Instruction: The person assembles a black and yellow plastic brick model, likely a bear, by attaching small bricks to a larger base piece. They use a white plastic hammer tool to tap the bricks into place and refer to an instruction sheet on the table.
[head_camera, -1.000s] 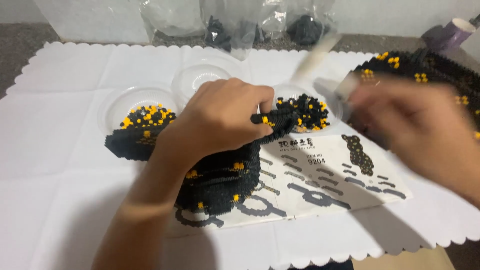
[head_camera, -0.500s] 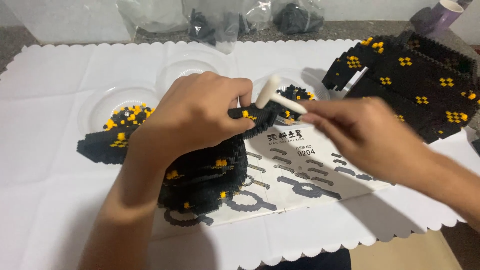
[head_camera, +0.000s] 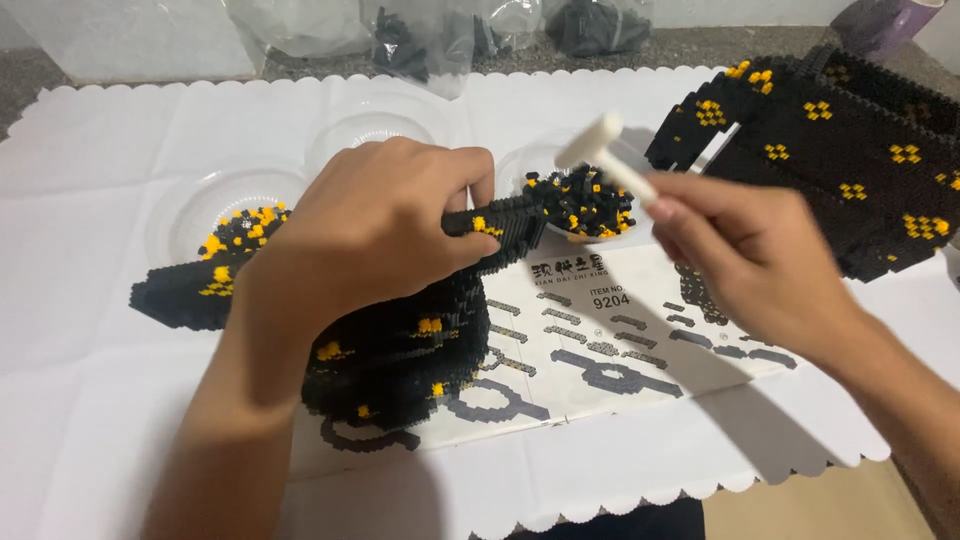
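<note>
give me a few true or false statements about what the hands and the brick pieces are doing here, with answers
1. The left hand rests on the black and yellow brick model. True.
2. The right hand holds a small white plastic hammer. True.
3. The hammer head rests flat on the printed instruction sheet. False: it is raised above the clear dish of loose bricks.
4. The large black brick section at the far right is red. False: black with yellow clusters.
5. The white scalloped paper cover is under the work. True.

Clear plastic bags (head_camera: 420, 40) along the far edge; purple cup (head_camera: 885, 20) — top right; white scalloped cloth (head_camera: 90, 130).
</note>
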